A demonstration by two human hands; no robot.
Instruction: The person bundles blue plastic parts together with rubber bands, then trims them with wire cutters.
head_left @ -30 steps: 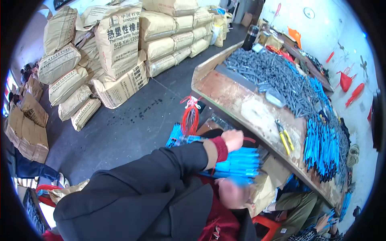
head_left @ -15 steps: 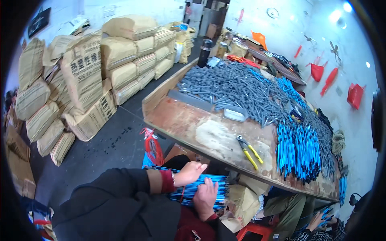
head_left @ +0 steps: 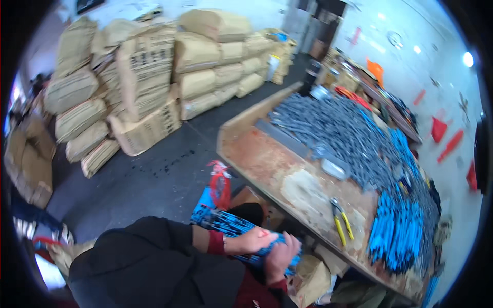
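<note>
A bundle of thin blue rods with dark ends (head_left: 233,226) lies across my lap. My left hand (head_left: 252,240) is closed over the bundle from the left. Close beside it, my right hand (head_left: 281,255) wraps round the bundle's right end. The fingertips of both hands are partly hidden and somewhat blurred. Beyond the bundle's far left end hangs a loop of red cord (head_left: 220,190), next to more blue pieces (head_left: 204,199).
The wooden workbench (head_left: 246,146) holds a heap of grey tubes (head_left: 334,133), blue rods (head_left: 395,231), yellow-handled pincers (head_left: 341,220) and a clear plastic tray (head_left: 335,168). Stacked paper sacks (head_left: 197,84) line the left side. A paper bag (head_left: 312,281) sits beside my right hand.
My view has swung left, so the bench sits further right. My hands, formerly apart with the right one flat on the rods, have come together and closed round the bundle, which now tilts.
</note>
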